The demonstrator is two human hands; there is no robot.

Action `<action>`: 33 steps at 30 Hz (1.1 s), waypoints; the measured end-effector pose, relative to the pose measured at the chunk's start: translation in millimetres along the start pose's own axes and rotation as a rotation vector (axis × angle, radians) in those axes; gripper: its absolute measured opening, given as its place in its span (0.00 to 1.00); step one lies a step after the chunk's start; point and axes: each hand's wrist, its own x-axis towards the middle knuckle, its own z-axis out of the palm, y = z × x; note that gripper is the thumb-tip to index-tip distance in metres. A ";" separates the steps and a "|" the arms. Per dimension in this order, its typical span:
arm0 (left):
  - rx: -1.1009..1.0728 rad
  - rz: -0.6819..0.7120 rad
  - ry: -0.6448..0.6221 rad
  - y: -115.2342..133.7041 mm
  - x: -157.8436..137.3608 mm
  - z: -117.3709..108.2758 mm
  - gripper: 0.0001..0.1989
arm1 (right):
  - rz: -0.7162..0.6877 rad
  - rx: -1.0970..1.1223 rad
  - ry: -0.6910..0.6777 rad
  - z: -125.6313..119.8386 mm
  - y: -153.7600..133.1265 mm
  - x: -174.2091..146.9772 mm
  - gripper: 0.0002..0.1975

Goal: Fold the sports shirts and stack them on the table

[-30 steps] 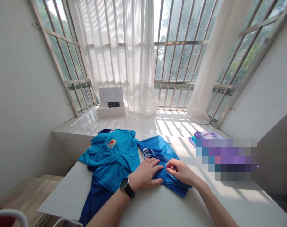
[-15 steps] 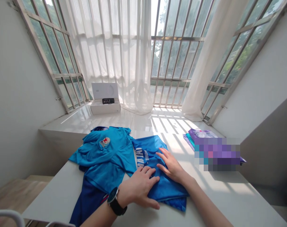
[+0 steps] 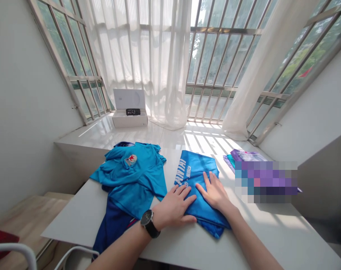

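Observation:
A blue shirt (image 3: 200,165) with white lettering lies folded flat on the white table (image 3: 181,247). My left hand (image 3: 177,205), with a black watch on the wrist, rests on its lower left part, fingers spread. On the shirt's right half lies my right hand (image 3: 214,190), palm down with the fingers apart. Left of the folded shirt, a loose teal shirt (image 3: 139,176) with a red star badge spreads out unfolded. Dark blue clothing (image 3: 112,221) shows from under it and hangs toward the near edge.
A stack of purple and teal clothes (image 3: 249,154), partly pixelated, sits at the right. On the sill behind stands an open white box (image 3: 130,120) with a black object (image 3: 133,111) in it. White curtains (image 3: 164,67) hang before barred windows. A white rail (image 3: 15,247) is at lower left.
The folded blue shirt now lies apart from the teal shirt, with a strip of table between them. Its lettered edge shows more fully. Both hands stay spread on it; the view has shifted slightly.

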 end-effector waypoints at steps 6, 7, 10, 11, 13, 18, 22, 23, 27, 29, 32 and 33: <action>0.029 -0.119 -0.054 -17.9 -7.3 0.2 0.46 | -0.300 0.413 0.219 -2.4 -4.3 21.2 0.31; 0.035 -0.135 -0.057 -19.9 -7.6 0.9 0.46 | -0.341 0.450 0.277 -4.1 -3.9 21.1 0.28; 0.052 -0.150 -0.054 -21.4 -6.6 0.6 0.45 | -0.472 0.440 0.311 -11.9 -2.8 11.3 0.20; 0.060 -0.149 -0.048 -20.5 -5.6 -0.7 0.44 | -0.511 0.426 0.277 -15.4 -2.9 5.8 0.16; 0.078 -0.134 -0.019 -17.6 -2.2 -5.1 0.40 | -0.565 0.413 0.196 -23.3 -3.3 -7.0 0.10; 0.089 0.058 0.026 -8.8 9.7 -18.9 0.21 | -0.567 0.477 0.208 -39.4 1.6 -47.2 0.07; 0.119 0.130 -0.031 -5.5 13.1 -22.6 0.08 | -0.499 0.524 0.423 -35.6 9.4 -83.3 0.06; 0.119 0.133 -0.032 -6.2 12.8 -22.2 0.07 | -0.483 0.535 0.482 -32.7 9.8 -91.0 0.06; 0.042 0.118 0.008 -14.8 10.5 -18.5 0.09 | -0.478 0.524 0.576 -21.7 2.8 -111.5 0.05; -0.004 0.095 0.033 -19.4 10.5 -15.8 0.12 | -0.526 0.468 0.539 -19.0 -4.1 -115.7 0.05; -0.013 0.047 0.053 -21.0 12.0 -11.8 0.12 | -0.586 0.349 0.438 -17.9 -13.8 -117.1 0.08; -0.001 0.035 0.058 -19.8 12.7 -10.8 0.12 | -0.587 0.313 0.404 -17.8 -16.3 -116.8 0.09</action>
